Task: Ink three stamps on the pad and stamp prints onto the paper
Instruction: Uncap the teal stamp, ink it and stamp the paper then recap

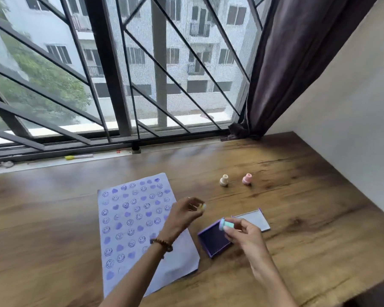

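The right hand [242, 237], in the lower centre-right of the frame, pinches a mint-green stamp [226, 224] between thumb and fingers [227, 228], tipped on its side with its round face turned toward the left. It is held just above the open purple ink pad [214, 240], whose dark inking surface lies bare; whether stamp and pad touch cannot be told. The pad's lid [252, 221] lies flat just beyond it, toward the right.

The left hand [184, 212], at mid-frame, has its fingers curled together around a small yellowish item [202, 207], too blurred to name. It hangs over the right edge of the paper [142, 231]. A beaded bracelet [162, 243] circles that wrist.

The pale sheet lies on the wooden tabletop [308, 218] left of the pad, slightly skewed, and is covered in rows of purple smiley faces and heart prints.

Farther up the frame, a cream stamp [224, 180] and a pink stamp [247, 179] stand near each other, well apart from the pad.

Along the window sill in the upper left lies a yellow-capped marker [78, 156]. A barred window [120, 63] fills the top, with a dark curtain [286, 63] gathered at the upper right.
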The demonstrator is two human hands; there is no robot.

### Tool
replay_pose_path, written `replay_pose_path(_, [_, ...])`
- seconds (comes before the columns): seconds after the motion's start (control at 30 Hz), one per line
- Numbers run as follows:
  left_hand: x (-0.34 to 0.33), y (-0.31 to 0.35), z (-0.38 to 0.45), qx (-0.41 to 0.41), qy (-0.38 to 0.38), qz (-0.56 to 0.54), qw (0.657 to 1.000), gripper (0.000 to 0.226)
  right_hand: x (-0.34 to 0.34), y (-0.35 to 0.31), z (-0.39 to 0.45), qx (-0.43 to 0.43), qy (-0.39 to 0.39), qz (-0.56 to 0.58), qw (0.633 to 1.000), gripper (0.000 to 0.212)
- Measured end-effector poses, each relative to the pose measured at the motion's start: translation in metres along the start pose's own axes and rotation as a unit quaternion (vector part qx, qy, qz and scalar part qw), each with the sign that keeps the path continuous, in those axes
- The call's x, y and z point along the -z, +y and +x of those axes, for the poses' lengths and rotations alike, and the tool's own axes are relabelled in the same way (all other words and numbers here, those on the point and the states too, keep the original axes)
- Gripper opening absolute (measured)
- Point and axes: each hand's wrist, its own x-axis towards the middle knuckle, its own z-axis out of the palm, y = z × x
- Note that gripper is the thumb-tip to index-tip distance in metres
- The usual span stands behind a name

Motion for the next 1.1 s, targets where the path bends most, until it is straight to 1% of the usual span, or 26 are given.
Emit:
replay_pose_path(0.03, [0.000, 0.005, -0.002, 0.044, 0.007, -0.117, 0.992, 0.013, -0.001, -0.003, 0.004, 0.022, -0.001, -0.030, 0.999, 0.017])
replay_pose_path(0.07, [0.001, 0.008, -0.005, 0.076, -0.001, -0.229, 0.970, 0.016, -0.003, -0.005, 0.007, 0.044, -0.003, -0.058, 0.997, 0.020])
replay_pose_path(0.1, [0.001, 0.009, -0.008, 0.092, -0.009, -0.309, 0.947, 0.020, -0.005, -0.009, 0.010, 0.062, -0.007, -0.076, 0.995, 0.022])
replay_pose_path(0.13, [0.003, 0.009, -0.010, 0.097, -0.014, -0.350, 0.932, 0.023, -0.007, -0.012, 0.014, 0.078, -0.013, -0.083, 0.993, 0.023])
replay_pose_path(0.17, [0.004, 0.010, -0.013, 0.096, -0.020, -0.366, 0.925, 0.025, -0.010, -0.015, 0.016, 0.092, -0.020, -0.081, 0.992, 0.024])
replay_pose_path(0.23, [0.006, 0.013, -0.015, 0.085, -0.032, -0.360, 0.928, 0.025, -0.015, -0.020, 0.022, 0.120, -0.035, -0.081, 0.989, 0.027])
replay_pose_path(0.4, [0.009, 0.017, -0.013, 0.060, -0.049, -0.319, 0.945, 0.020, -0.020, -0.030, 0.034, 0.188, -0.063, -0.152, 0.968, 0.026])
replay_pose_path(0.53, [0.012, 0.021, -0.009, 0.042, -0.053, -0.290, 0.954, 0.021, -0.021, -0.036, 0.039, 0.214, -0.080, -0.175, 0.958, 0.032])
replay_pose_path(0.63, [0.014, 0.021, -0.005, 0.037, -0.051, -0.271, 0.960, 0.021, -0.021, -0.038, 0.045, 0.215, -0.089, -0.179, 0.956, 0.032])
replay_pose_path(0.73, [0.013, 0.020, 0.001, 0.037, -0.057, -0.262, 0.963, 0.021, -0.021, -0.036, 0.054, 0.189, -0.094, -0.175, 0.962, 0.018])
replay_pose_path(0.8, [0.009, 0.020, 0.004, 0.039, -0.059, -0.261, 0.963, 0.029, -0.022, -0.035, 0.060, 0.154, -0.091, -0.156, 0.971, 0.007])
replay_pose_path(0.83, [0.007, 0.020, 0.007, 0.041, -0.052, -0.260, 0.963, 0.032, -0.023, -0.035, 0.063, 0.136, -0.093, -0.143, 0.976, 0.006])
replay_pose_path(0.9, [0.003, 0.016, 0.011, 0.052, -0.029, -0.274, 0.960, 0.031, -0.023, -0.029, 0.069, 0.088, -0.110, -0.080, 0.987, 0.034])
replay_pose_path(0.93, [0.002, 0.014, 0.012, 0.062, -0.017, -0.290, 0.955, 0.028, -0.023, -0.024, 0.073, 0.063, -0.116, -0.044, 0.990, 0.041])
replay_pose_path(0.97, [0.001, 0.010, 0.014, 0.071, -0.007, -0.302, 0.951, 0.025, -0.024, -0.021, 0.075, 0.044, -0.118, -0.018, 0.992, 0.040])
replay_pose_path(1.0, [0.001, 0.007, 0.015, 0.078, -0.002, -0.307, 0.949, 0.025, -0.024, -0.015, 0.077, 0.038, -0.118, -0.011, 0.992, 0.033])
replay_pose_path(1.07, [0.000, -0.001, 0.019, 0.088, 0.008, -0.287, 0.954, 0.028, -0.028, -0.008, 0.081, 0.033, -0.114, -0.013, 0.993, 0.017])
replay_pose_path(1.1, [0.000, -0.004, 0.021, 0.090, 0.015, -0.270, 0.959, 0.031, -0.030, -0.005, 0.083, 0.033, -0.109, -0.019, 0.993, 0.015])
